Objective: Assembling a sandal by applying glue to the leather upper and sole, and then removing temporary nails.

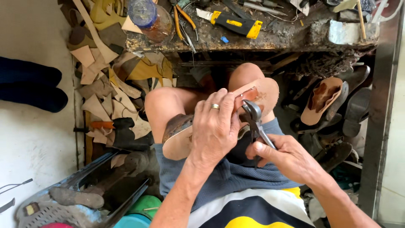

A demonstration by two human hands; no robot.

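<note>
A tan leather sandal (263, 90) lies sole-up across my knees, its heel end at the lower left. My left hand (215, 126), with a ring on one finger, presses down on the middle of the sandal and grips it. My right hand (287, 158) is closed round the handles of dark metal pincers (253, 116). The pincers' jaws bite at the sandal's edge, just right of my left fingers, beside a brown strap.
A grimy workbench (270, 38) ahead carries a yellow utility knife (236, 23), pliers (183, 21) and a plastic bottle (149, 17). Leather scraps (109, 84) pile up at the left. Shoes and another sandal (322, 99) lie at the right. A plastic basket (55, 211) sits at the lower left.
</note>
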